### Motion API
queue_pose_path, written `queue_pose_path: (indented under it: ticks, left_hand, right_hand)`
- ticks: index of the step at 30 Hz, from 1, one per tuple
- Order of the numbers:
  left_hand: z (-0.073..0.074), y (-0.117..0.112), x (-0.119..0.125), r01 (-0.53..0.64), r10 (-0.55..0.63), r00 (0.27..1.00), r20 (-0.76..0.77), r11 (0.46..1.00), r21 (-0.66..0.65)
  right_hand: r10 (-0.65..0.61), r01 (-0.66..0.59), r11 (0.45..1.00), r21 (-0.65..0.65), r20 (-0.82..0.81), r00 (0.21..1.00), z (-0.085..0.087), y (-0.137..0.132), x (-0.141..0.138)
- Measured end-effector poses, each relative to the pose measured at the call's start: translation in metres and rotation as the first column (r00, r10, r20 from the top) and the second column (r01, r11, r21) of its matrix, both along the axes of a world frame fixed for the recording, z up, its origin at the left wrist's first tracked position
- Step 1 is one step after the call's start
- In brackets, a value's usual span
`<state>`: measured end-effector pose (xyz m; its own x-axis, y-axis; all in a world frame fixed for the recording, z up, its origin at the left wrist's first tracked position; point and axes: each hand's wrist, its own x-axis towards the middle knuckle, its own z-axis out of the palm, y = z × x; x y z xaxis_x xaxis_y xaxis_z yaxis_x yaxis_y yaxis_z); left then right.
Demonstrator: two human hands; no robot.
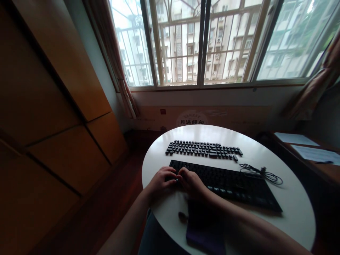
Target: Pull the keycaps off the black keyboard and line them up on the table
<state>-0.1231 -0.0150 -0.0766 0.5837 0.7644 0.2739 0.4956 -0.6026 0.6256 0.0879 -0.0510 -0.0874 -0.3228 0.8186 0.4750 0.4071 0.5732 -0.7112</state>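
Observation:
A black keyboard base [233, 184] lies across a round white table [292, 209]. Behind it, loose black keycaps [203, 148] are laid out in keyboard order. My left hand [160, 181] and my right hand [191, 182] meet at the base's left end, both with fingers curled and fingertips pressed together over it. What they pinch there is too small and dark to make out. The keyboard's cable [261, 173] lies coiled at the base's far right side.
A dark purple cloth or pouch [204, 230] lies at the table's near edge, a small dark object [182, 216] beside it. Wooden cabinets [53, 106] stand left. A barred window [212, 42] is behind, a cardboard box [191, 118] below it. Papers [313, 152] lie on a side desk.

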Motion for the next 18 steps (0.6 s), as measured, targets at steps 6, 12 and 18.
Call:
queue_pose_path:
  ticks: [6, 12, 18]
  left_hand:
    - [-0.0025, -0.0042, 0.0036, -0.029, 0.029, 1.000, 0.003, 1.000, 0.013]
    - [-0.0029, -0.0090, 0.0067, -0.075, 0.074, 0.997, 0.021, 0.997, 0.018]
    - [-0.0028, -0.0088, 0.0079, -0.060, 0.063, 0.997, -0.044, 0.995, 0.079]
  right_hand:
    - [-0.018, 0.018, 1.000, 0.019, -0.007, 1.000, 0.0008, 0.0000, -0.0021]
    - [-0.037, 0.037, 0.999, 0.038, 0.001, 0.999, -0.0021, 0.0010, -0.0040]
    - [-0.046, 0.045, 0.996, 0.081, 0.010, 0.999, -0.0054, 0.0043, -0.0041]
